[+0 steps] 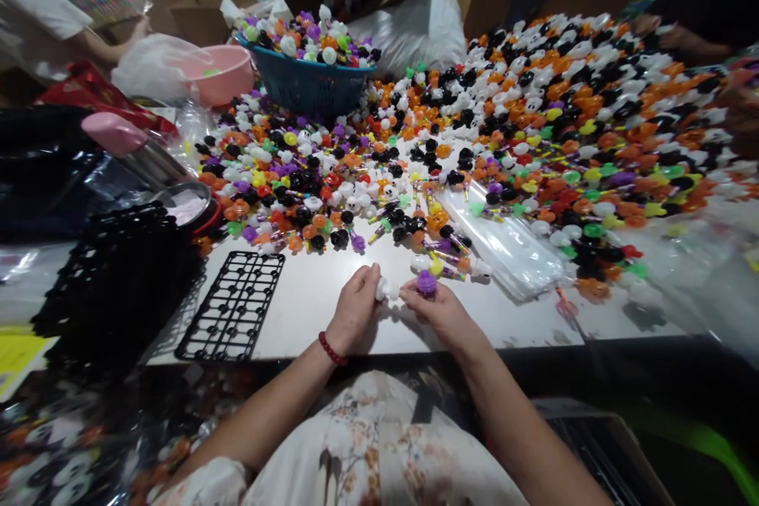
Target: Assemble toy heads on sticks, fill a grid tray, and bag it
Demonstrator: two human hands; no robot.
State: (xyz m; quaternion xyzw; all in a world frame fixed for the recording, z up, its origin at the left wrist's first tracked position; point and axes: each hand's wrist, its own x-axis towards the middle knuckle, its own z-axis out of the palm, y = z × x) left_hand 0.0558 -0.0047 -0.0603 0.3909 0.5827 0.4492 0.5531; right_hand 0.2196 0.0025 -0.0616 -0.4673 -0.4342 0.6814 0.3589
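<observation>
My left hand (354,308), with a dark red bead bracelet on its wrist, pinches a small white plastic figure (384,289) just above the white table. My right hand (442,316) is closed, with a purple ribbed plastic piece (426,283) in its fingers. Its thumb and fingertip meet close to the right end of the white figure; whether they touch it, I cannot tell. Beyond my right hand lie a few stick-like pieces with coloured tips (451,265). A black plastic grid tray (232,307) lies flat left of my left hand.
Heaps of small coloured plastic figures (534,107) cover the table's far side. A blue basket (314,83) overflows with more. Clear plastic bags (510,245) and red-handled scissors (566,305) lie right. Stacked black grids (118,285) stand left. Other people are at both far sides.
</observation>
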